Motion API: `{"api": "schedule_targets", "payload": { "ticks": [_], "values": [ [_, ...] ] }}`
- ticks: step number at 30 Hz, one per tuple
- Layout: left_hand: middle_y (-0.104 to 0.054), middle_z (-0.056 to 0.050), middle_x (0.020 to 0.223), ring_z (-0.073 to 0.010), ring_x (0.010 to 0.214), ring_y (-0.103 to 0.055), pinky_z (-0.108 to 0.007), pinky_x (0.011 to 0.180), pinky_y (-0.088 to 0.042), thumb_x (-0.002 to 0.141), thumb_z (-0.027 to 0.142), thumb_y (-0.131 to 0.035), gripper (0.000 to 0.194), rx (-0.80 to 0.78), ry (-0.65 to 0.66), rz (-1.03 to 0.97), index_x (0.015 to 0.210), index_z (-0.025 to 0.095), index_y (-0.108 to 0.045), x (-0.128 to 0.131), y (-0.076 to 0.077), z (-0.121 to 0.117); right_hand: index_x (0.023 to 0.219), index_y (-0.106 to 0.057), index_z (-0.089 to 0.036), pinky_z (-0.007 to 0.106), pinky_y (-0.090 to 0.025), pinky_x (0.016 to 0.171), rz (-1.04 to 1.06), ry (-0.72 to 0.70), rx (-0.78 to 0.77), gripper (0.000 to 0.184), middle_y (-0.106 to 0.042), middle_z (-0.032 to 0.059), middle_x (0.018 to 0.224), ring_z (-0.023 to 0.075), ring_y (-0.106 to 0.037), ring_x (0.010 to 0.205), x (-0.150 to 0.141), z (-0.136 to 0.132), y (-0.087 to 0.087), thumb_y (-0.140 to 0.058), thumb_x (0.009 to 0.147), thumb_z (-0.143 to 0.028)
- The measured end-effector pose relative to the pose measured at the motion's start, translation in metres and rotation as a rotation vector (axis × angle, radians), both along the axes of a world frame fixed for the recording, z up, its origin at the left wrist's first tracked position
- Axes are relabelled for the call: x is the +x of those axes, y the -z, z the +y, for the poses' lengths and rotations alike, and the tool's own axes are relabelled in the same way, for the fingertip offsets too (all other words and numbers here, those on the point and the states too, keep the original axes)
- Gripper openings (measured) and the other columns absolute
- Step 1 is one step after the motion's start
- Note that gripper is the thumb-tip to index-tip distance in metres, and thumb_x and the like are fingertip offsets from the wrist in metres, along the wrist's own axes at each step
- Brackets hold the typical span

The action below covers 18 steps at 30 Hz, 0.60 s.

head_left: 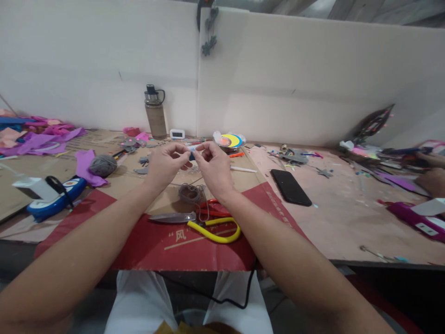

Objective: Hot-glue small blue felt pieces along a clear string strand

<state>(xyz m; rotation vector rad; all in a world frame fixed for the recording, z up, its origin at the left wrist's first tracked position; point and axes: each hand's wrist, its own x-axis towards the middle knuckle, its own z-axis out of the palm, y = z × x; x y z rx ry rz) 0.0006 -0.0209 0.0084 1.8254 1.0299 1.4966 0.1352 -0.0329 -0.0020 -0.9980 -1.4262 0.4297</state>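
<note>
Left hand (166, 163) and right hand (214, 169) raised, fingertips pinching a small blue piece (192, 155) between them; fingers cover most of it, exact shape unclear. Grey yarn (189, 192) lies loose just nearer the body. Yellow-handled scissors (213, 230) nearer still, on red printed board (153, 250); red handles (213, 208) beside them partly hidden by right forearm. Another person's hand (433, 182) cut off at far right. Open worktop (340, 218) right of phone (290, 187); near edge crosses below both forearms.
</note>
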Motion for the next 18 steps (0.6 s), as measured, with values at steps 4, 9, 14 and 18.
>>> {"api": "schedule_targets", "payload": {
  "ticks": [4,9,14,18],
  "values": [
    [-0.065,-0.001,0.067,-0.0134,0.056,-0.066,-0.023,0.053,-0.056,0.075,0.031,-0.067,0.016,-0.001,-0.006,0.015,0.076,0.015,-0.065,0.0000,-0.0008,-0.0014,0.079,-0.064,-0.018,0.024,-0.035,0.060,-0.043,-0.002,-0.010,0.011,-0.047,-0.0046,0.061,0.0093,-0.042,0.059,0.0006,0.0010,-0.0005,-0.059,0.079,-0.027],
    [-0.067,-0.003,0.064,-0.0146,0.057,-0.067,-0.024,0.056,-0.056,0.075,0.034,-0.067,0.021,-0.028,0.043,0.060,0.079,0.013,-0.068,-0.0010,-0.0022,-0.0004,0.073,-0.062,-0.017,0.024,-0.035,0.061,-0.066,0.016,0.009,0.008,-0.049,-0.0039,0.062,0.0092,-0.042,0.060,0.0036,0.0038,0.0005,-0.057,0.077,-0.023],
    [-0.070,-0.005,0.071,-0.0162,0.061,-0.069,-0.027,0.061,-0.058,0.079,0.037,-0.063,0.026,-0.149,0.153,-0.042,0.083,0.012,-0.068,-0.0018,-0.0055,0.0012,0.072,-0.060,-0.018,0.024,-0.033,0.060,-0.097,0.028,0.011,0.009,-0.048,-0.0046,0.061,0.0090,-0.040,0.059,0.0070,0.0051,0.0018,-0.054,0.077,-0.022],
    [-0.070,-0.005,0.068,-0.0168,0.059,-0.069,-0.022,0.050,-0.053,0.078,0.036,-0.063,0.026,-0.141,0.116,0.039,0.085,0.011,-0.068,-0.0030,-0.0086,-0.0003,0.071,-0.060,-0.018,0.025,-0.032,0.061,-0.155,0.047,0.014,0.010,-0.049,-0.0035,0.063,0.0096,-0.041,0.061,0.0077,0.0047,0.0015,-0.054,0.078,-0.023]
  ]
}}
